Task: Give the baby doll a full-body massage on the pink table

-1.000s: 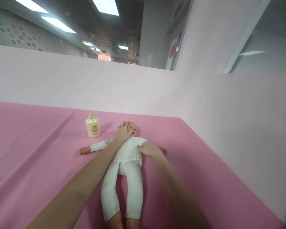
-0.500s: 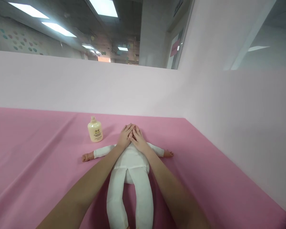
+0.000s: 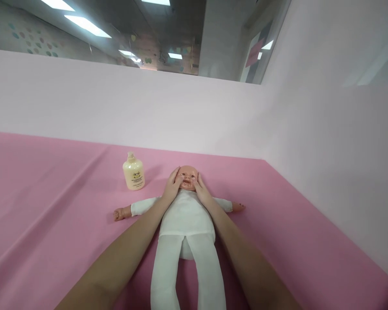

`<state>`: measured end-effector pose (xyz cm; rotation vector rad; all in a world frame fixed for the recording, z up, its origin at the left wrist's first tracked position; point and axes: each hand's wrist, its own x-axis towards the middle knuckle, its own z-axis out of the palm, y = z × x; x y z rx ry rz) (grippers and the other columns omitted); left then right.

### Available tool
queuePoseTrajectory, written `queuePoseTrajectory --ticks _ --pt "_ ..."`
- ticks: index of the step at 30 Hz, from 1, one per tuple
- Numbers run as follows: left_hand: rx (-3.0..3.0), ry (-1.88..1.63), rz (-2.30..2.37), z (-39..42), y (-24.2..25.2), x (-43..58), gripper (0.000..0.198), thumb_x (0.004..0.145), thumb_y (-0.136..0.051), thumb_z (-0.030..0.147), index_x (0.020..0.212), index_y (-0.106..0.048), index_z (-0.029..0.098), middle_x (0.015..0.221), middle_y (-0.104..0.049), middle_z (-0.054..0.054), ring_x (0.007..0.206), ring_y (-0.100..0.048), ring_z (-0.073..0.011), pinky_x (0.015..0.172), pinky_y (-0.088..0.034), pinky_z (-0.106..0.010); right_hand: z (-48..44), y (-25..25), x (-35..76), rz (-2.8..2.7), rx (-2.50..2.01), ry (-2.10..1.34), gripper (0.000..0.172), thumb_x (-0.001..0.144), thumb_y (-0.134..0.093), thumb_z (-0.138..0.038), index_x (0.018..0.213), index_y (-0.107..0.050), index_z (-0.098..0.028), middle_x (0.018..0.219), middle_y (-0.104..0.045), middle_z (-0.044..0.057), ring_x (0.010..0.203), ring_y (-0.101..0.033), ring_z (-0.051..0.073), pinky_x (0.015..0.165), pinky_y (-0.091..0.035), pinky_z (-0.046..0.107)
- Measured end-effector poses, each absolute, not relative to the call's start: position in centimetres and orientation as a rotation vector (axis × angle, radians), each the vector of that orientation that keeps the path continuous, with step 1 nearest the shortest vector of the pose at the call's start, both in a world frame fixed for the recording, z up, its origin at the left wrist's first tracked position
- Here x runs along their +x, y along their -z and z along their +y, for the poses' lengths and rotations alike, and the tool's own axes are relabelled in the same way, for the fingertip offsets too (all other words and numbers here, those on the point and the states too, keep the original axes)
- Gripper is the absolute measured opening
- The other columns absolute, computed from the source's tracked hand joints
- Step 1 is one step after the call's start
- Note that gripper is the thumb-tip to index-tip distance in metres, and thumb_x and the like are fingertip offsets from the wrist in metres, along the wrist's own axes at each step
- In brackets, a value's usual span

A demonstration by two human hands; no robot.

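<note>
A baby doll (image 3: 187, 215) in white cloth lies on its back, legs toward me and arms spread to either side. My left hand (image 3: 172, 185) rests along the left side of the doll's head (image 3: 188, 172), fingers stretched out and thumb on the cheek near the mouth. Against the right side of the head lies my right hand (image 3: 201, 189), also with straight fingers and its thumb by the mouth. The doll's eyes and mouth show between my hands. Both hands are open and touch the head without gripping it.
A cream-coloured bottle (image 3: 134, 173) with dark print stands left of the doll's head. Under everything is a pink padded surface (image 3: 67, 193), creased at the left. White walls (image 3: 116, 107) rise behind and at the right, with a window (image 3: 168, 43) above.
My hands were together over the doll's face, fingers overlapping. Now they have parted to the two sides of the head, uncovering the face. The view has tilted slightly.
</note>
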<state>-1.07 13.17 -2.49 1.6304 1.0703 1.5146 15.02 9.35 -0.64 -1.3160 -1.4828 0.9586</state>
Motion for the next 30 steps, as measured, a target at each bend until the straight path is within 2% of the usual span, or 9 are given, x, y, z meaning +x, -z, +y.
queuePoseTrajectory --ticks 5,9,12,14,17,19,24,30 --pt "1.781 -1.561 0.977 13.3 2.4 -1.2 0.049 0.095 -0.048 0.037 0.139 -0.059 0.019 0.154 -0.048 -0.01 0.146 -0.04 -0.0232 0.125 -0.027 -0.043 8.9 0.2 14.7 -1.531 -1.251 -0.926 0.093 0.091 -0.039 -0.075 0.162 -0.008 -0.024 0.169 -0.014 0.003 0.157 -0.016 0.02 0.128 -0.011 0.041" --pt "1.87 -1.587 0.923 13.1 2.0 -1.2 0.044 0.097 -0.043 0.035 0.133 -0.065 0.021 0.154 -0.049 -0.008 0.145 -0.042 -0.0229 0.124 -0.029 -0.043 8.9 0.0 14.5 -1.716 -1.137 -0.71 0.082 0.094 -0.032 -0.074 0.159 -0.027 -0.025 0.168 -0.02 0.001 0.158 -0.007 0.018 0.128 -0.005 0.039" --pt "1.797 -1.607 0.949 13.2 2.3 -1.0 0.046 0.097 -0.045 0.036 0.137 -0.062 0.021 0.153 -0.05 -0.008 0.145 -0.042 -0.023 0.123 -0.031 -0.042 9.0 0.1 14.6 -1.755 -1.119 -0.646 0.078 0.094 -0.033 -0.073 0.156 -0.035 -0.026 0.168 -0.02 0.0 0.158 -0.006 0.018 0.129 -0.006 0.038" --pt "1.716 -1.625 0.992 13.3 2.6 -0.9 0.049 0.096 -0.048 0.037 0.142 -0.057 0.02 0.153 -0.05 -0.009 0.144 -0.043 -0.0232 0.123 -0.031 -0.041 9.1 0.4 14.6 -1.699 -1.139 -0.693 0.079 0.094 -0.037 -0.072 0.158 -0.03 -0.027 0.169 -0.018 0.0 0.158 -0.009 0.018 0.128 -0.008 0.038" --pt "1.654 -1.641 1.014 13.4 3.1 -0.7 0.053 0.095 -0.052 0.038 0.144 -0.053 0.018 0.152 -0.05 -0.011 0.144 -0.044 -0.024 0.123 -0.031 -0.04 9.3 0.7 14.6 -1.523 -1.251 -0.855 0.093 0.09 -0.043 -0.074 0.162 -0.015 -0.023 0.168 -0.02 0.004 0.157 -0.017 0.021 0.128 -0.013 0.041" --pt "1.646 -1.643 1.017 13.5 3.2 -0.6 0.053 0.095 -0.052 0.037 0.144 -0.053 0.017 0.152 -0.05 -0.012 0.144 -0.044 -0.0245 0.123 -0.031 -0.041 9.5 0.8 14.5 -1.443 -1.321 -0.934 0.1 0.087 -0.046 -0.076 0.162 -0.012 -0.019 0.167 -0.022 0.007 0.156 -0.02 0.023 0.128 -0.015 0.042" --pt "1.688 -1.607 1.049 13.5 2.9 -0.8 0.052 0.097 -0.05 0.039 0.145 -0.052 0.02 0.153 -0.049 -0.01 0.145 -0.042 -0.0246 0.123 -0.03 -0.042 9.3 0.6 14.6 -1.486 -1.311 -0.914 0.094 0.091 -0.042 -0.074 0.162 -0.011 -0.021 0.169 -0.017 0.004 0.156 -0.017 0.021 0.128 -0.014 0.041" --pt "1.988 -1.65 0.831 13.3 1.8 -1.1 0.041 0.1 -0.042 0.038 0.127 -0.069 0.023 0.145 -0.058 -0.006 0.144 -0.043 -0.0234 0.125 -0.026 -0.047 9.0 0.2 15.0 -1.756 -1.095 -0.652 0.074 0.096 -0.033 -0.071 0.156 -0.035 -0.028 0.169 -0.017 -0.003 0.158 -0.008 0.019 0.129 -0.007 0.04"
